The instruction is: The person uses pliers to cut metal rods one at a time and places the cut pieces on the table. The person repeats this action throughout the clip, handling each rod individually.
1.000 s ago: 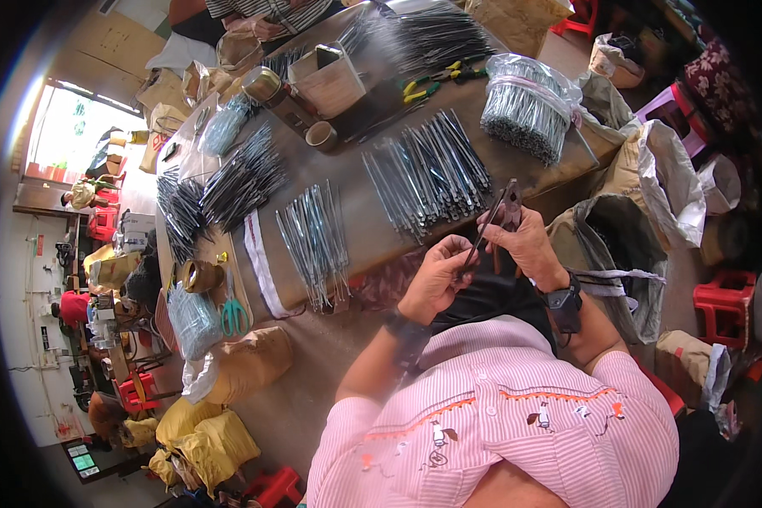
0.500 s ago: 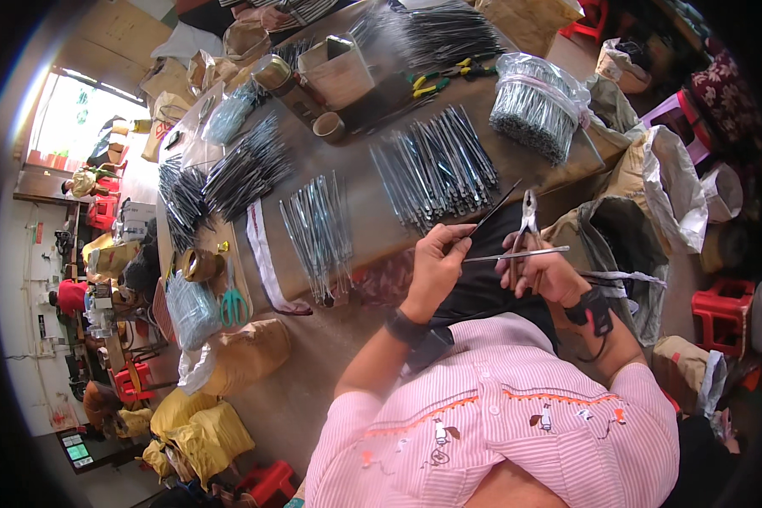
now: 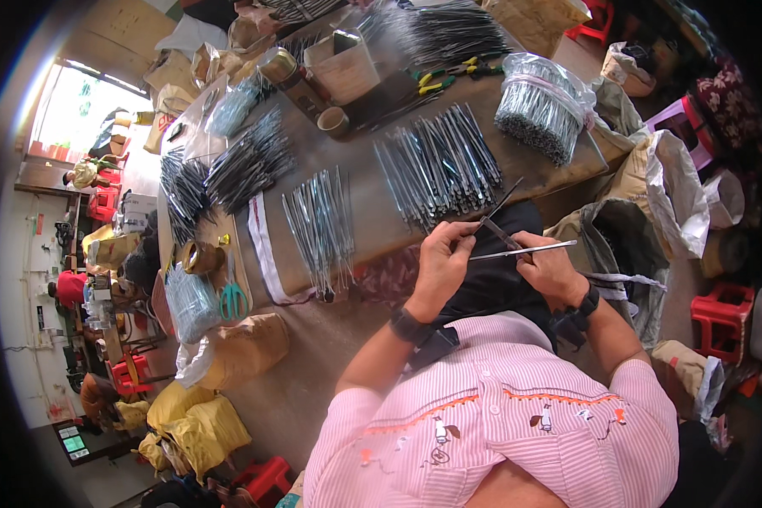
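Note:
My left hand (image 3: 444, 261) is closed, pinching a thin dark strip (image 3: 505, 198) that slants up to the right from its fingertips. A silvery thin metal strip (image 3: 529, 250) runs from beside the same fingers across to my right hand. My right hand (image 3: 550, 267) is wrapped round a pair of pliers (image 3: 499, 232), whose jaws point left and lie close to the dark strip at my left fingertips. Whether the jaws grip it I cannot tell. Both hands are above my dark-clothed lap, near the table's edge.
On the table (image 3: 381, 245) lie a wide row of metal strips (image 3: 440, 165), a smaller row (image 3: 320, 224) and darker heaps (image 3: 250, 161). A plastic-wrapped bundle (image 3: 542, 110), yellow-and-black pliers (image 3: 444, 78), a plastic box (image 3: 343, 68) and teal scissors (image 3: 232, 301) are there too. An open sack (image 3: 622, 245) stands at right.
My right hand has turned, swinging the pliers from pointing upward to pointing left, so the jaws are now at my left fingertips. My left hand keeps its pinch.

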A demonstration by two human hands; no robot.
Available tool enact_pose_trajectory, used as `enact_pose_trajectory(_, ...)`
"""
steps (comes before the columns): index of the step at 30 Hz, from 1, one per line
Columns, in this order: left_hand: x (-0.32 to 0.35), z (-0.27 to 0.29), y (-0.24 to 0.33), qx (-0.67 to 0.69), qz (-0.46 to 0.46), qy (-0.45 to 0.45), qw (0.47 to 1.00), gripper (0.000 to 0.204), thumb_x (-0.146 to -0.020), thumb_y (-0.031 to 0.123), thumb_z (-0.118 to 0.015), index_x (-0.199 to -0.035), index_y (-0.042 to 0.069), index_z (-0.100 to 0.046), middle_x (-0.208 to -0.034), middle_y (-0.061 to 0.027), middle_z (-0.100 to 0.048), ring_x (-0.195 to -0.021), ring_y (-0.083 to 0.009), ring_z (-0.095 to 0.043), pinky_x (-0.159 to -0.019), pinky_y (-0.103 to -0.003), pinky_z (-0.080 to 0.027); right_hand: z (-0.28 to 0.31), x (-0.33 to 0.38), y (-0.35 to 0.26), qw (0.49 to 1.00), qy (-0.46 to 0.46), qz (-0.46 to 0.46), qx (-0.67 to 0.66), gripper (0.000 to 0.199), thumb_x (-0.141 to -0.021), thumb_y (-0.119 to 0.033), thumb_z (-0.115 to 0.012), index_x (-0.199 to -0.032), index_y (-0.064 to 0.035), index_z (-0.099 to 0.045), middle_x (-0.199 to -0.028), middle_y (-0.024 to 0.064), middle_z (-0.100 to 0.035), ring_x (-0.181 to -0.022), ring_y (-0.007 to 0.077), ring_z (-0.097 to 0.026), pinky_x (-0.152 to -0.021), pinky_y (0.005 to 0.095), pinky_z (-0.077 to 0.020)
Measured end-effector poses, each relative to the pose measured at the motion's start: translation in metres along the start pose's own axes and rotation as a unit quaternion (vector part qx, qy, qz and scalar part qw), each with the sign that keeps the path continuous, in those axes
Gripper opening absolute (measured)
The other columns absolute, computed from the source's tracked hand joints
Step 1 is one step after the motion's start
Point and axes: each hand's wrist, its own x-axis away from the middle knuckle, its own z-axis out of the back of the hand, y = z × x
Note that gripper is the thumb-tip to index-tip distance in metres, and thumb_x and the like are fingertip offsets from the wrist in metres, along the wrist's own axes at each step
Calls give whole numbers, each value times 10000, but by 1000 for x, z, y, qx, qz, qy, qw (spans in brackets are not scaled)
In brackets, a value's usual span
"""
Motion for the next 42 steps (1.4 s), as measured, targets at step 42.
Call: enact_pose_trajectory(42,30,129,-42,-310,-26,297,903,238,-855,132,-580,-984,-48,-667,-890,-232,-646,-830,-359,-634,-744,-393,-492,-32,-51,-28,979,-122,-92,-133,308,-785,-154,-509,-1066,-50,-585,-747,159,-630,-679,314,-626,-656,391,-482)
